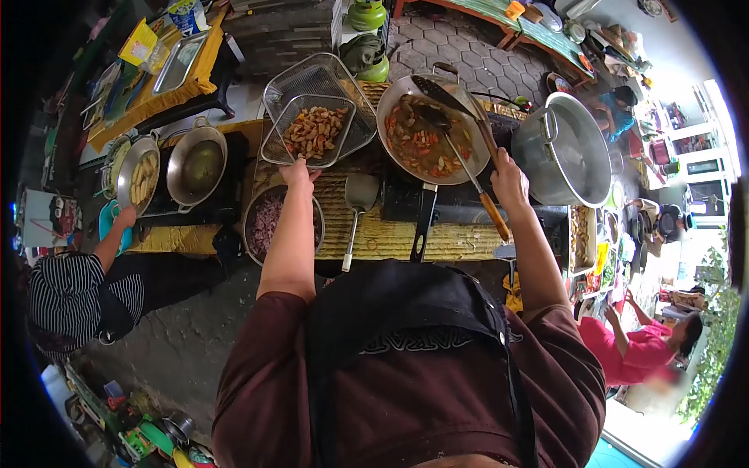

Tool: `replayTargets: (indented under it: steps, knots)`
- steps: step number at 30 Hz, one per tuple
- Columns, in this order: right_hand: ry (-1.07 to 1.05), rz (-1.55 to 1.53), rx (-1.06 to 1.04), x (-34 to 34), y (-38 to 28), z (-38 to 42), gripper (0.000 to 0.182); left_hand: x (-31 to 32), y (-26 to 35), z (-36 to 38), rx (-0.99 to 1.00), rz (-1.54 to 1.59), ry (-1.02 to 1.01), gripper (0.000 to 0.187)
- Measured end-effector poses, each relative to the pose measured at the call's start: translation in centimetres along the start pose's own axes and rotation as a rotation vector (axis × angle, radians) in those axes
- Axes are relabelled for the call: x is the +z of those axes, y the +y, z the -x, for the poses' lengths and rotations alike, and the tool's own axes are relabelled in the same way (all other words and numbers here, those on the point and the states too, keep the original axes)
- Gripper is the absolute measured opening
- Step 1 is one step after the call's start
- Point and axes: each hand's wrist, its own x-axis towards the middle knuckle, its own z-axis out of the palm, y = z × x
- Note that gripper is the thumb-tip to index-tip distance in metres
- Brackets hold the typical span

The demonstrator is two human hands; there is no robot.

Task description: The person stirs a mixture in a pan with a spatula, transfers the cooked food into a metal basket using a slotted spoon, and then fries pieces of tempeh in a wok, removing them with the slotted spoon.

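Observation:
My left hand [299, 175] grips the near edge of a small wire basket [341, 101] that holds browned, diced pieces [315, 131]. The basket overlaps a larger rectangular wire basket [282, 86]. My right hand [510, 184] is closed round the handle of a black slotted spoon [438, 93], raised over a frying pan [385, 134]. Orange-red bits in sauce [417, 148] fill the pan. A ladle [462, 160] rests in it, its wooden handle passing close below my right hand. Near my left forearm lie a metal spatula [360, 192] and a bowl of chopped purple onions [265, 222].
A large, deep pot [573, 148] stands right of the pan. At left are two woks [197, 165], a yellow-covered table [160, 100] and a co-worker in a striped top [66, 292]. Another person in pink [644, 347] is at right. Green gas cylinders [367, 15] stand behind.

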Motion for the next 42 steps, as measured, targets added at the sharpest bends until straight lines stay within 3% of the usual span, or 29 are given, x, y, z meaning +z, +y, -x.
replayTargets:
  steps: [5, 7, 12, 15, 17, 18, 19, 21, 23, 26, 27, 31, 34, 37, 39, 42]
  knots:
    - [0.065, 0.065, 0.027, 1.0, 0.2, -1.0, 0.05, -0.6, -0.5, 0.1, -0.034, -0.002, 0.004, 0.029]
    - [0.049, 0.074, 0.007, 0.9, 0.1, -0.9, 0.05, -1.5, -1.2, -1.9, -0.16, 0.04, -0.119, 0.047]
    - [0.03, 0.078, -0.08, 0.3, 1.2, -0.3, 0.05, -1.2, -1.2, -1.2, -0.184, 0.085, -0.058, 0.048]
    - [0.055, 0.059, -0.107, -0.6, 1.4, 0.8, 0.048, -1.6, -1.5, 0.8, -0.196, 0.089, -0.157, 0.054]
    - [0.076, 0.003, -0.023, -1.1, 1.3, 1.6, 0.046, -0.7, -2.2, 4.7, -0.065, -0.024, 0.046, 0.058]
    - [0.079, 0.004, -0.016, -1.2, 1.5, 1.6, 0.046, -0.5, -4.9, 4.0, 0.117, -0.157, 0.071, 0.053]
    - [0.08, -0.016, 0.01, -1.1, 1.7, 1.7, 0.044, 0.0, -6.3, 7.2, 0.358, -0.105, -0.055, 0.047]
    - [0.085, -0.036, 0.05, -1.0, 2.0, 1.9, 0.041, 1.3, -5.6, 16.8, 0.462, -0.241, -0.49, 0.033]
    - [0.064, -0.046, 0.064, -0.8, 1.8, 2.1, 0.038, 2.7, -6.2, 22.5, 0.24, -0.302, -1.018, 0.034]
    - [0.026, -0.061, 0.123, -0.7, 0.9, 1.7, 0.038, 7.0, -8.8, 25.7, -0.464, -0.38, -1.197, 0.054]
    - [0.035, -0.045, 0.145, 0.0, 1.2, 1.3, 0.042, 8.8, -10.6, 25.3, -0.605, -0.377, -1.205, 0.061]
    - [-0.038, 0.009, 0.191, -0.1, 1.3, 0.8, 0.04, 13.1, -12.3, 27.2, -0.707, -0.369, -1.105, 0.055]
    - [-0.114, 0.029, 0.213, -1.4, 1.0, 1.0, 0.031, 14.5, -13.3, 27.4, -0.707, -0.242, -1.069, 0.042]
    - [-0.125, 0.01, 0.224, -1.4, 1.7, 1.2, 0.033, 14.5, -14.4, 26.7, -0.846, -0.022, -1.108, 0.032]
    - [-0.136, -0.011, 0.207, -1.2, 2.6, 1.6, 0.034, 13.3, -13.2, 26.6, -0.621, -0.001, -1.117, 0.024]
    - [-0.159, -0.079, 0.16, -1.8, 3.3, 2.5, 0.037, 11.3, -10.6, 26.0, -0.513, -0.048, -0.993, 0.018]
